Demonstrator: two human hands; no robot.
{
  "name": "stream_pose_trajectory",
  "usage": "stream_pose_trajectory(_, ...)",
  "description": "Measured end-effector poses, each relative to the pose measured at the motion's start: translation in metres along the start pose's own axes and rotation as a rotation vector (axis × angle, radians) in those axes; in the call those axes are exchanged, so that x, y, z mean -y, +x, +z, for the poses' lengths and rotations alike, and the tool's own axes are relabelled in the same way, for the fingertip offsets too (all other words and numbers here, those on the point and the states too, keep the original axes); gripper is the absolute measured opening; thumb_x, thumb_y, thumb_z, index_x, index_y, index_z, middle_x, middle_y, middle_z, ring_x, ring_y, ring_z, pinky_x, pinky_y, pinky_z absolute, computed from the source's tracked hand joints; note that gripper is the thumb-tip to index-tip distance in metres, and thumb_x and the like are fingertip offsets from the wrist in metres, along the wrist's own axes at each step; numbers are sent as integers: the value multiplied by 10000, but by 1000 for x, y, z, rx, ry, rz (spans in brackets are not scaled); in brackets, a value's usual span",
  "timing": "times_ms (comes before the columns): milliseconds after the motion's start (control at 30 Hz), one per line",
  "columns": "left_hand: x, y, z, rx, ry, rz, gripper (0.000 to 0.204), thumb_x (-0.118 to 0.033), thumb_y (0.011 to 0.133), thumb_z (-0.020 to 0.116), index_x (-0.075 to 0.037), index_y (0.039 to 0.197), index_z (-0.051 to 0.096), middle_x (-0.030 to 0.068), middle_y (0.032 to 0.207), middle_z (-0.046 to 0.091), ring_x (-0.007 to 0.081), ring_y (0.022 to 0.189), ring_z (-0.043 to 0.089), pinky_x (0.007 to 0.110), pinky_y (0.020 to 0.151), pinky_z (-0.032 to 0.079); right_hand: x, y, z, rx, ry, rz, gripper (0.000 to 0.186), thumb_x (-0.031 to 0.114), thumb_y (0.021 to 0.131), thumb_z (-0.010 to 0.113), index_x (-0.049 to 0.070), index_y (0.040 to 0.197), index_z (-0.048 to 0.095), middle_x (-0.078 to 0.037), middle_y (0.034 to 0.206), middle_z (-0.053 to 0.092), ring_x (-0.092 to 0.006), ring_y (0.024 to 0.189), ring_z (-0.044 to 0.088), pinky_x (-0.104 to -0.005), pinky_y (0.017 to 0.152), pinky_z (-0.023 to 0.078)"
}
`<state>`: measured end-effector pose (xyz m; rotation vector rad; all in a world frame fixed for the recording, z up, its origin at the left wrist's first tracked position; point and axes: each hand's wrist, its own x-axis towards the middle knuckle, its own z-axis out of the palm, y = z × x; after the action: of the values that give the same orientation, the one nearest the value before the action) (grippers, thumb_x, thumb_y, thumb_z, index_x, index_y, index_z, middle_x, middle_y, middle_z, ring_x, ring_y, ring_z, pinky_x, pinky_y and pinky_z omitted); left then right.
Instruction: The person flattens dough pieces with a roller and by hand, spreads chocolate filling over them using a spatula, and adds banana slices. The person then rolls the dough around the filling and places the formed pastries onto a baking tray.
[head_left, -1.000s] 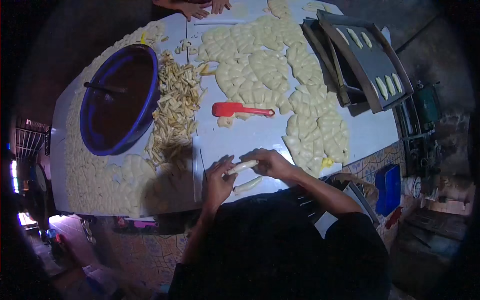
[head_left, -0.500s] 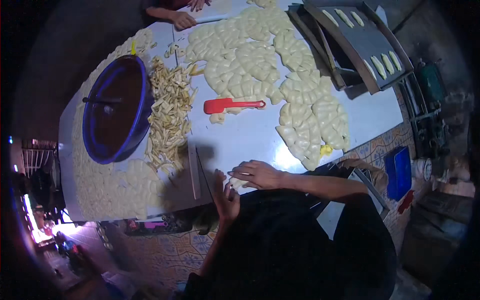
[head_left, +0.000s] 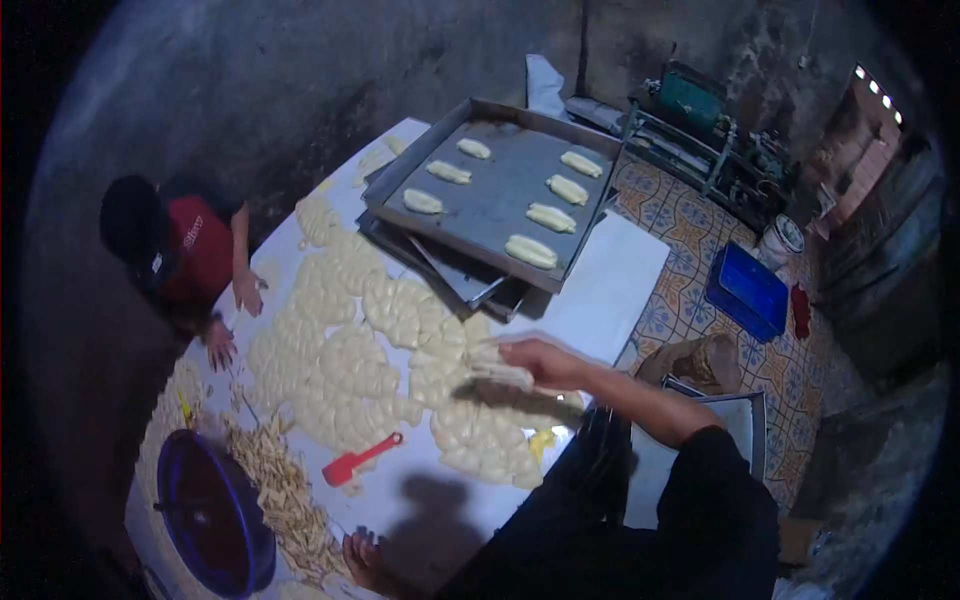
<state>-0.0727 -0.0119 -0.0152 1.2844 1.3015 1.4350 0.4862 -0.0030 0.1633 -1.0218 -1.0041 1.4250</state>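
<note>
My right hand [head_left: 540, 362] is stretched out over the white table [head_left: 610, 280] and holds a pale, rolled piece of dough [head_left: 497, 366], blurred by motion. It hovers above the spread of flat dough pieces [head_left: 350, 360], short of the stacked metal baking trays [head_left: 495, 195]. The top tray carries several shaped dough rolls [head_left: 530, 250]. My left hand [head_left: 362, 556] rests flat on the table's near edge, fingers apart, holding nothing. A red scraper [head_left: 358, 459] lies between the two hands.
A blue bowl [head_left: 205, 512] and a heap of dough strips [head_left: 280, 490] sit at the near left. Another person [head_left: 175, 255] leans on the far side with both hands on the table. A blue crate [head_left: 748, 290] and a machine [head_left: 700, 110] stand on the tiled floor.
My view has swung round. My right hand has lifted the rolled dough off the table edge and carried it toward the trays. My left hand let go and stayed at the near edge.
</note>
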Motion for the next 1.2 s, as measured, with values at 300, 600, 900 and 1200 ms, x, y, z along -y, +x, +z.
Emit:
stream_pose_trajectory(300, -60, 29, 189, 207, -23, -153, 401, 15, 934, 540, 47, 1334, 557, 169, 1200, 671, 222, 1057, 669, 309, 907, 555, 85, 145, -218, -521, -939, -351, 458, 250, 955, 676, 50, 1365, 631, -165, 1223, 704, -251, 1052, 662, -368, 925, 507)
stream_pose_trajectory(600, -85, -14, 135, -22, 370, 39, 420, -283, 1030, 592, 86, 1229, 618, 186, 1188, 672, 270, 1043, 673, 360, 844, 549, 100, 54, -135, -692, -713, -483, 453, 79, 993, 504, -5, 1437, 534, -200, 1330, 658, -284, 1132, 688, -351, 984, 514)
stream_pose_trajectory(900, -50, -53, 76, -112, 571, 51, 313, -145, 991, 580, 66, 1211, 649, 176, 1144, 693, 277, 1035, 665, 352, 879, 536, -126, -172, 6, -667, -1219, 58, 620, 185, 970, 590, -18, 1516, 377, -347, 1583, 283, -500, 1480, 285, -534, 1174, 310)
stream_pose_trajectory(1200, -54, -39, 92, 154, 374, -28, 306, -150, 972, 586, 58, 1182, 665, 161, 1123, 696, 265, 1029, 661, 353, 882, 527, -187, -188, 79, -582, -1370, 143, 600, 316, 999, 570, 152, 1551, 403, -329, 1631, 180, -495, 1520, 177, -588, 1167, 242)
